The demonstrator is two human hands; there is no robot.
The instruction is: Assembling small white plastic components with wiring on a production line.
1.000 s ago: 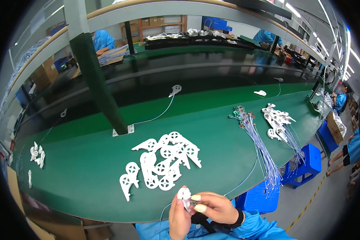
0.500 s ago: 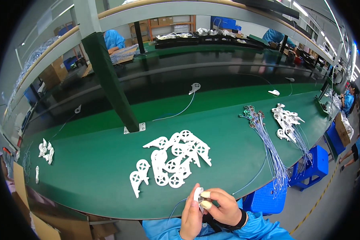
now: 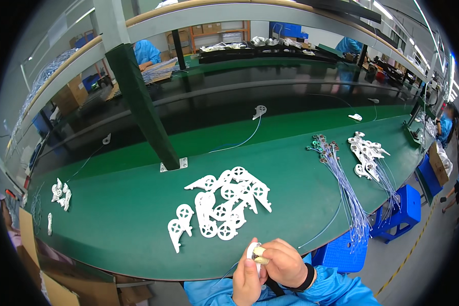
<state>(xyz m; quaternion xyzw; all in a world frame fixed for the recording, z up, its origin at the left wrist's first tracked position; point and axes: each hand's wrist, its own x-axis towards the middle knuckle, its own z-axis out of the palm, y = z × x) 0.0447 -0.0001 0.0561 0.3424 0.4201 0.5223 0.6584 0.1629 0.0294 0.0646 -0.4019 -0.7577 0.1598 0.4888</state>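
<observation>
Low in the view, at the table's near edge, my left hand (image 3: 247,284) grips a small white plastic housing (image 3: 250,251) between thumb and fingers. My right hand (image 3: 285,264), with pale finger cots on thumb and forefinger, pinches at the housing's open side. Whatever lies between those fingertips is hidden. A thin blue wire (image 3: 229,272) trails from beside my left hand over the table edge. Beyond my hands, a group of loose white housings (image 3: 205,204) with spoked round ends lies on the green table (image 3: 117,214).
Right of the housings lies a bundle of blue-white wires (image 3: 346,199), then a heap of wired housings (image 3: 364,153). More white pieces (image 3: 57,192) lie far left. A green-wrapped post (image 3: 143,107) stands behind. Blue stools (image 3: 400,211) are at right; a dark belt (image 3: 199,117) carries housings.
My right thumb and forefinger have drawn closer together at the housing. The pieces on the belt have moved rightward. The whole view has shifted slightly.
</observation>
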